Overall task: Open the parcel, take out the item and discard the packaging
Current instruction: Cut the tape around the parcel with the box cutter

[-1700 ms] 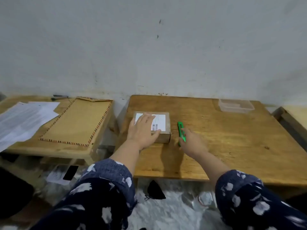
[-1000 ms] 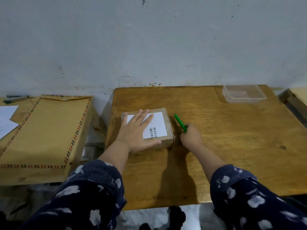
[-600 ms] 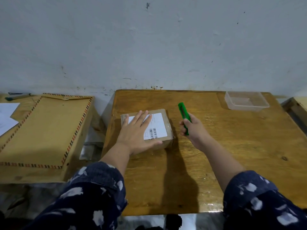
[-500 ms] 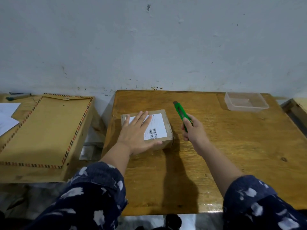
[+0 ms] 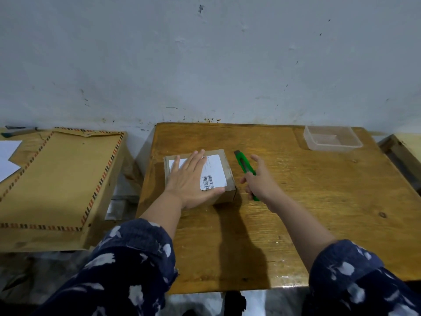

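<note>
- Parcel (image 5: 224, 176): small brown cardboard box, closed; white shipping label with barcode on top; sits on the left half of the wooden table (image 5: 296, 201), near its left edge and well clear of the front edge.
- Left hand (image 5: 189, 179): palm flat on the parcel's top, fingers (image 5: 193, 159) spread apart and pointing toward the wall, thumb along the near top edge; covers the left part of the label.
- Right hand (image 5: 259, 182): just beside the parcel's right side; fingers closed around a green utility knife (image 5: 245, 165), index finger extended; the knife's tip points away and leftward, apart from the box; blade too small to tell whether it is out.
- Clear plastic container (image 5: 332, 137): shallow, rectangular; far right corner of the table, well apart from parcel and hands.
- Side table to the left: carries a large brown envelope (image 5: 59, 179) with striped border, white paper (image 5: 8, 156) at the frame's edge; a gap separates it from the main table.
- Wall (image 5: 205, 65): grey, scuffed, directly behind the table's far edge.
- Open room: bare wood right of the knife and in front of the parcel; another wooden surface (image 5: 407, 144) at far right.
</note>
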Action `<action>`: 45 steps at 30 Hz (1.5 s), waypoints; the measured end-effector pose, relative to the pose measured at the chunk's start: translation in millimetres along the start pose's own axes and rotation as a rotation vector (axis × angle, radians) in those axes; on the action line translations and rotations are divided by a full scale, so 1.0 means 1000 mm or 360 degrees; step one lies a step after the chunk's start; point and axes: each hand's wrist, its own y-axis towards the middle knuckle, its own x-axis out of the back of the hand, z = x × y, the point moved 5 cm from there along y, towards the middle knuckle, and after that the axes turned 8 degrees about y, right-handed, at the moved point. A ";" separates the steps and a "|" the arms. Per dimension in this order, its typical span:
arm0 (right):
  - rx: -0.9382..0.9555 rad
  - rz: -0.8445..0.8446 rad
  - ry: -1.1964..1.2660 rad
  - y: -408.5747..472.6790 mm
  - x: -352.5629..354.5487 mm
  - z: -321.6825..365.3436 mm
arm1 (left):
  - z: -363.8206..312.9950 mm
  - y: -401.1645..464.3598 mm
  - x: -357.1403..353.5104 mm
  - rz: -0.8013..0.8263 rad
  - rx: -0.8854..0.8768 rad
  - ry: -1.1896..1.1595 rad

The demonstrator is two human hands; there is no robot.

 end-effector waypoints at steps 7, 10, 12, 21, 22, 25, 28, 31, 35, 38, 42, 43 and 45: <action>0.0116 -0.0025 -0.0300 0.007 -0.011 0.000 | -0.002 0.000 -0.002 0.0008 -0.0051 0.0111; 0.0132 -0.0039 -0.0284 0.009 -0.012 0.003 | -0.002 0.000 -0.003 -0.0009 -0.0044 0.0102; 0.0137 -0.0047 -0.0260 0.008 -0.012 0.005 | -0.002 0.000 -0.003 -0.0018 -0.0042 0.0106; 0.0125 -0.0058 -0.0279 0.014 -0.016 0.001 | -0.003 0.000 -0.004 -0.0028 -0.0038 0.0099; 0.0125 -0.0065 -0.0308 0.015 -0.017 0.002 | -0.003 0.000 -0.004 -0.0026 -0.0039 0.0099; 0.0157 -0.0106 -0.0438 0.015 -0.019 0.009 | -0.003 0.000 -0.003 -0.0021 -0.0040 0.0096; 0.0175 -0.0121 -0.0522 0.012 -0.020 0.014 | -0.003 0.000 -0.002 -0.0026 -0.0042 0.0093; 0.0202 -0.0142 -0.0632 0.009 -0.021 0.018 | -0.003 0.000 -0.003 -0.0027 -0.0034 0.0090; 0.0228 -0.0154 -0.0771 0.007 -0.021 0.023 | -0.004 0.000 -0.002 -0.0034 -0.0033 0.0093; 0.0225 -0.0111 -0.1039 0.006 -0.024 0.033 | -0.004 0.000 -0.002 -0.0021 -0.0035 0.0112; 0.0237 -0.0053 -0.1312 0.008 -0.032 0.042 | -0.004 0.001 -0.003 0.0000 -0.0028 0.0122; 0.0233 -0.0039 -0.1318 0.009 -0.033 0.043 | -0.004 0.001 -0.003 0.0002 -0.0025 0.0122; 0.0200 -0.0018 -0.1275 0.007 -0.031 0.045 | -0.004 0.001 -0.004 -0.0003 -0.0024 0.0115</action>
